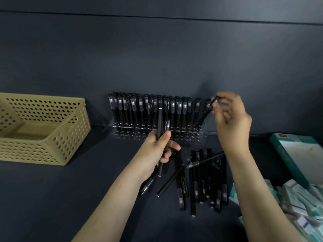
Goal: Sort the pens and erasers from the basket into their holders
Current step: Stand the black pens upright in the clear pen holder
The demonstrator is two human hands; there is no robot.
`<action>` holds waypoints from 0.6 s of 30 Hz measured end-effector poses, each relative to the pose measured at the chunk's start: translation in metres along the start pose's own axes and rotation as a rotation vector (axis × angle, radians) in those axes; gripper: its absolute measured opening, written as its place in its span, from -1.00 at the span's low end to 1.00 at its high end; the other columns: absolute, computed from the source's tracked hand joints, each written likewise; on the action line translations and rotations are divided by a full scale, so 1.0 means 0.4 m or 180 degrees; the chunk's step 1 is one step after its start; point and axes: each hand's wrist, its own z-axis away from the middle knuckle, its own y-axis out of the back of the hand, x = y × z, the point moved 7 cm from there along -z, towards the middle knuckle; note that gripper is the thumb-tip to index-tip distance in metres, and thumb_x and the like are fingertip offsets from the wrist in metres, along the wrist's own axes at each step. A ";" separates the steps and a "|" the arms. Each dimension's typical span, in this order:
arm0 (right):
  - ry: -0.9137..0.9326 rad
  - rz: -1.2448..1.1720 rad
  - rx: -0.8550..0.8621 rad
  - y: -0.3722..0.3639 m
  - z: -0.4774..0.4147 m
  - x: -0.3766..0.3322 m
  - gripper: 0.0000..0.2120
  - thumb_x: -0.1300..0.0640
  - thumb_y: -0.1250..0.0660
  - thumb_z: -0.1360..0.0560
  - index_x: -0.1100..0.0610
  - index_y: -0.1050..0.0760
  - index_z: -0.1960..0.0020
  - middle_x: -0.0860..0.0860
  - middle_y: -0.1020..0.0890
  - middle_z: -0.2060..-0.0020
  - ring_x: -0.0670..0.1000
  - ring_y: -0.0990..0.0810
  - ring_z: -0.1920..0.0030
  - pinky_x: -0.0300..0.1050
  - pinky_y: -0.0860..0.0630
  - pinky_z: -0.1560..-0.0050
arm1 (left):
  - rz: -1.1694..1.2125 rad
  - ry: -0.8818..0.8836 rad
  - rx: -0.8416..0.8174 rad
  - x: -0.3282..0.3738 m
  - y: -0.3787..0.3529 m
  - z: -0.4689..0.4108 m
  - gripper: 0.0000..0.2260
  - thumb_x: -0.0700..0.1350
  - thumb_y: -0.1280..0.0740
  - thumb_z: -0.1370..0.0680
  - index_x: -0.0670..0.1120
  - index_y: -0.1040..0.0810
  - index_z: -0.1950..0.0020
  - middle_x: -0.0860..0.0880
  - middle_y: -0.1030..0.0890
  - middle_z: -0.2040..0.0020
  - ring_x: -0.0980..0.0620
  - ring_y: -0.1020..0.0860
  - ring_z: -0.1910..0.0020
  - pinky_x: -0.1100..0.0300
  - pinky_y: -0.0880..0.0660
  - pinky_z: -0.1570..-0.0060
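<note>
Your left hand (157,147) is curled round a small bunch of black pens (160,119), held upright with the caps up, right in front of the middle of the clear holder (203,132). Your right hand (230,119) is up at 2 o'clock from the left, well apart from it. Its thumb and fingertips pinch the capped top of a single pen (206,110). That pen leans, with its lower end down at the right end of the holder; you cannot tell whether it sits in a hole.

The standing pens (139,109) fill the holder in a dense row, running from 12 to 10 o'clock of your left hand. The loose pens (204,177) lie heaped on the table (87,198) between your forearms, at 5 o'clock from your left hand.

The basket (52,137) sits at 9 o'clock, well apart from both hands. From your right hand, a teal box (297,154) lies at 4 o'clock and blurred eraser packs (297,198) at 5 o'clock.
</note>
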 end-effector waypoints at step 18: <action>-0.1100 -0.0571 -0.1402 -0.105 0.073 -0.014 -0.84 0.13 -0.37 -0.53 0.05 -0.61 -0.10 -0.03 -0.67 0.06 -0.11 -0.62 0.06 -0.26 -0.51 0.04 | 0.0150 -0.0201 -0.0435 0.014 -0.025 0.027 -0.77 -0.07 -0.21 -0.63 -0.15 -0.55 -0.17 -0.07 -0.63 0.25 0.11 -0.35 0.46 0.30 -0.24 0.50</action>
